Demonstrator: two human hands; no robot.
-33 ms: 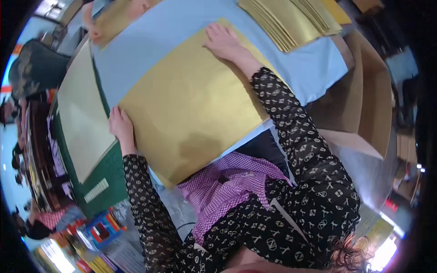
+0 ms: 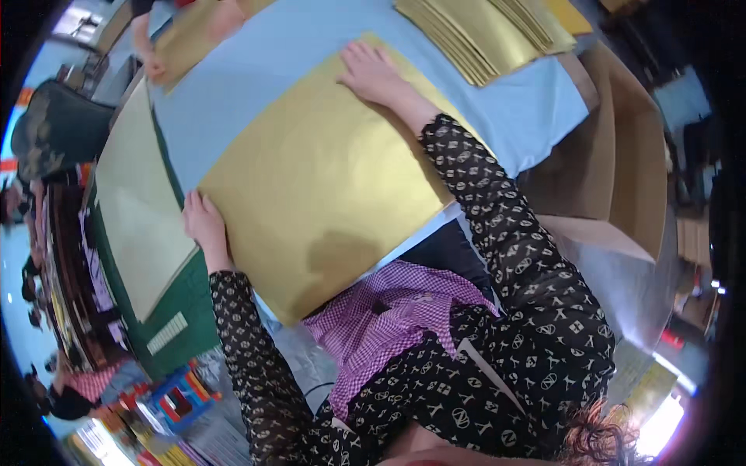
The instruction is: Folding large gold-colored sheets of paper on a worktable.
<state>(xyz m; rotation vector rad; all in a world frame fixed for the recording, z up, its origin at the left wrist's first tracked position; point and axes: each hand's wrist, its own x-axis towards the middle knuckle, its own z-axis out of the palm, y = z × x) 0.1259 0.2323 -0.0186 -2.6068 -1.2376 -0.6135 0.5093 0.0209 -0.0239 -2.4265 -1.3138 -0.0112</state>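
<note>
A large gold sheet [image 2: 334,171] lies across the blue table cover in front of me, its near edge close to my lap. Flat on its far end rests my right hand [image 2: 373,71], fingers spread and nothing gripped. My left hand [image 2: 203,221] lies over the sheet's left edge with its fingers stretched out, the thumb mostly hidden. A soft shadow falls on the sheet's near part. Beyond my right hand is a stack of folded gold sheets [image 2: 486,39].
A pale board or sheet [image 2: 136,202] lies on a green mat [image 2: 206,299] at the left. On the right stands an open cardboard box [image 2: 633,171]. Another person's hand [image 2: 155,68] is at a gold piece [image 2: 190,39] at the far left. Blue cloth [image 2: 225,101] covers the table.
The view has shifted slightly. Both my hands stay at the same places on the gold sheet, and the other person's hands at the far left have moved a little.
</note>
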